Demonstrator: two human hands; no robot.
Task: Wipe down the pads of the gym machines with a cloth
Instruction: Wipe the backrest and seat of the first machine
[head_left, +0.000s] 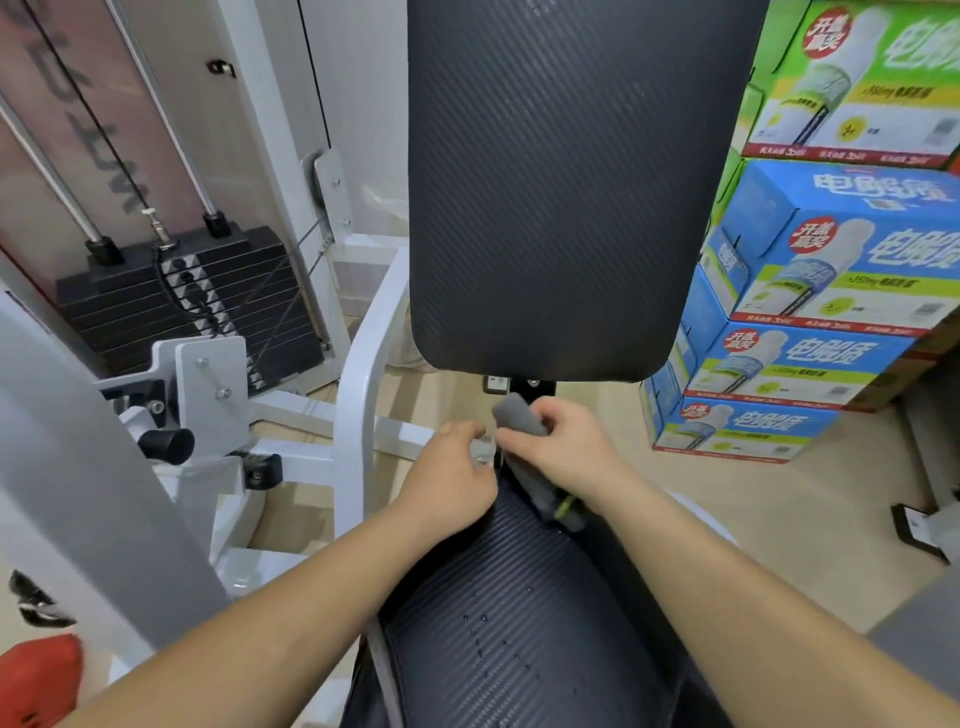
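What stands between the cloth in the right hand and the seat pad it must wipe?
Nothing visible. The cloth hangs from the right hand down to the rear edge of the seat pad. The left hand, pinching a small pale object, sits beside it, not beneath.

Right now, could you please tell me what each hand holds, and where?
The right hand grips the grey cloth near its upper end; the left hand pinches a small pale object, too hidden to name.

Gym: weight stack (182, 301), padded machine backrest (561, 197), stacked drink cartons (810, 291).
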